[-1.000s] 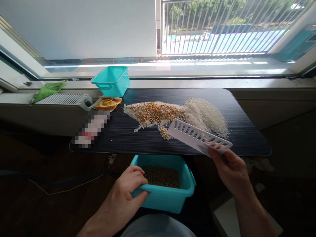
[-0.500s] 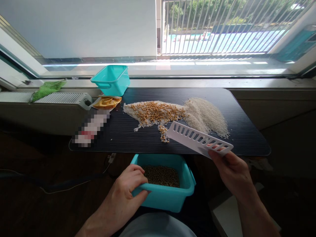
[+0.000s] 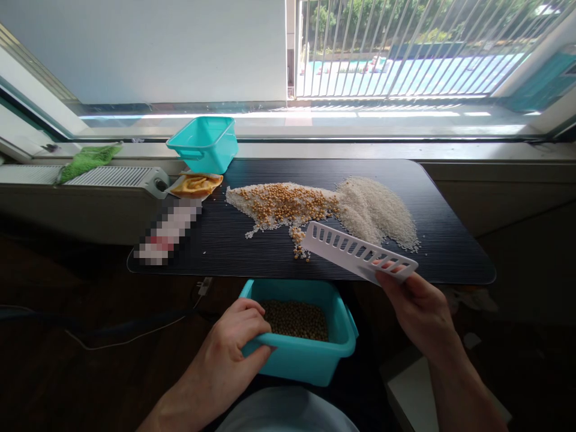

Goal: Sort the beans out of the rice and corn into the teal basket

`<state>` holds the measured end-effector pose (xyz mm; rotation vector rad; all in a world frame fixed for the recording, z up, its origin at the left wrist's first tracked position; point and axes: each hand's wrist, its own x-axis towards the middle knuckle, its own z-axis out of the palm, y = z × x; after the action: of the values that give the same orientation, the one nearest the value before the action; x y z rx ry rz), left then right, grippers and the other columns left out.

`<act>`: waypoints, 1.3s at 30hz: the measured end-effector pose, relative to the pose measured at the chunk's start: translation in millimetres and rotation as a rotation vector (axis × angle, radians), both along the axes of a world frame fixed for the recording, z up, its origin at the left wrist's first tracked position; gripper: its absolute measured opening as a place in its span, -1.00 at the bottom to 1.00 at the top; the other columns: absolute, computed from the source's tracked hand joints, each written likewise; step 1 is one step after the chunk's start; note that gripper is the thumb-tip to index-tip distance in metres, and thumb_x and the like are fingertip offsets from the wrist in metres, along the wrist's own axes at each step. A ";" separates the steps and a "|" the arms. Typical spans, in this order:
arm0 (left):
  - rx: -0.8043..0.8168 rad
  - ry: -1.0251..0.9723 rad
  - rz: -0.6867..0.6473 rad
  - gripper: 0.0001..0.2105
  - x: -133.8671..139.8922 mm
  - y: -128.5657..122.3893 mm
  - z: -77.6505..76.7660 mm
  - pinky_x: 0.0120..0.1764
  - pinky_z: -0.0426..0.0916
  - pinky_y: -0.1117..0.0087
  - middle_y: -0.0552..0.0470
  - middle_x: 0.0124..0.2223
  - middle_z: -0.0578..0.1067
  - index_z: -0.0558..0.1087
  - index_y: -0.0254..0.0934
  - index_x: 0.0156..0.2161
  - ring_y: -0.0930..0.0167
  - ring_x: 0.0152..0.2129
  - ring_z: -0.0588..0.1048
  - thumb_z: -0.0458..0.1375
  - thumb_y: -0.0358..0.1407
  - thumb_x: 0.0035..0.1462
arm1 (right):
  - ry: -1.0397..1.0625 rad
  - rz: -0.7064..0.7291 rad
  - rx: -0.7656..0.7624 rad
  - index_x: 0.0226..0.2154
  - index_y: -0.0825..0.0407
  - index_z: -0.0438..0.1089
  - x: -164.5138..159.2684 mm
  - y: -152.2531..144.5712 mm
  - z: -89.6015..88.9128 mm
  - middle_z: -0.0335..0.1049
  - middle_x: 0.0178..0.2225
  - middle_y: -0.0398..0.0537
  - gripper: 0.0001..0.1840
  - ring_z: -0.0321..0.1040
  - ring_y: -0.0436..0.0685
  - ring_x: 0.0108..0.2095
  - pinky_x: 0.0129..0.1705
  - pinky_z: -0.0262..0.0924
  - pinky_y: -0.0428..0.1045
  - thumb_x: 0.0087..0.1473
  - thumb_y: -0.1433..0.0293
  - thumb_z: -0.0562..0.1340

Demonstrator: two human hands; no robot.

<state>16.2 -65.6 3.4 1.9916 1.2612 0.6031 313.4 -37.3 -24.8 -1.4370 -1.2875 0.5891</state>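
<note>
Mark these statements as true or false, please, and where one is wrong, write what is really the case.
1. The left hand grips the near bin at its rim. True.
2. The right hand holds a slotted white strip. True.
3. Yellow grains lie over the left part of the white grains on the table. True.
4. The near bin contains white grains only. False: small, round, brownish grains show in it.
5. The green cloth is spread on the table. False: the green cloth lies on the radiator.
6. The far bin is upside down. False: the far bin stands with its opening upward.
</note>
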 end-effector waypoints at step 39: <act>-0.017 -0.011 0.002 -0.82 0.3 0.0 1.5 -0.12 0.40 0.32 0.02 -0.39 0.50 0.41 -0.24 -0.42 0.28 -0.16 0.46 0.06 -0.56 0.02 | -0.065 0.061 -0.050 -0.30 -0.09 0.60 4.8 -10.7 12.9 0.63 -0.29 -0.10 -0.73 0.58 0.21 -0.26 -0.15 0.51 0.08 0.04 0.11 0.34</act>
<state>16.4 -65.5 5.0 1.9703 1.2584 0.6012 318.2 -47.9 -11.9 -1.4729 -1.3805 0.6235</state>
